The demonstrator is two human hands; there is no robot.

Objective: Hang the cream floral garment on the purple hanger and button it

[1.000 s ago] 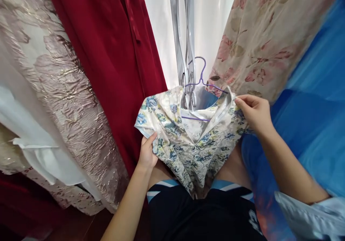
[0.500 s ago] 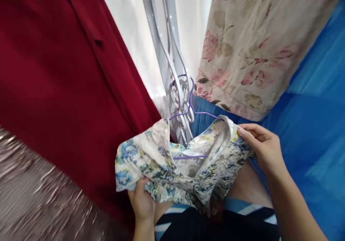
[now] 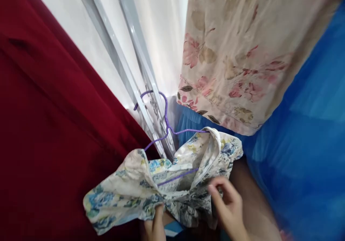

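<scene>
A white blouse (image 3: 126,183) with a blue, yellow and green floral print hangs on a purple hanger (image 3: 166,120). Its neckline gapes, and the hanger's lower bar shows inside. My left hand (image 3: 156,223) grips the blouse's lower front from below; its thumb lies on the cloth and its fingers are hidden under the fabric. Close to the right front of the blouse is my right hand (image 3: 229,205), fingers bent and thumb a little apart, with nothing visible in it. The hanger's hook crosses white metal rails (image 3: 129,75).
Dark red cloth (image 3: 48,133) fills the left side. A beige floral cloth (image 3: 229,64) hangs at the upper right, beside blue fabric (image 3: 302,154). Behind the rails is a white curtain-like surface (image 3: 164,28).
My right hand has let go of the right sleeve and moved down and left to the blouse front. My left hand has shifted from the left sleeve toward the middle. The blouse sits lower and tilted.
</scene>
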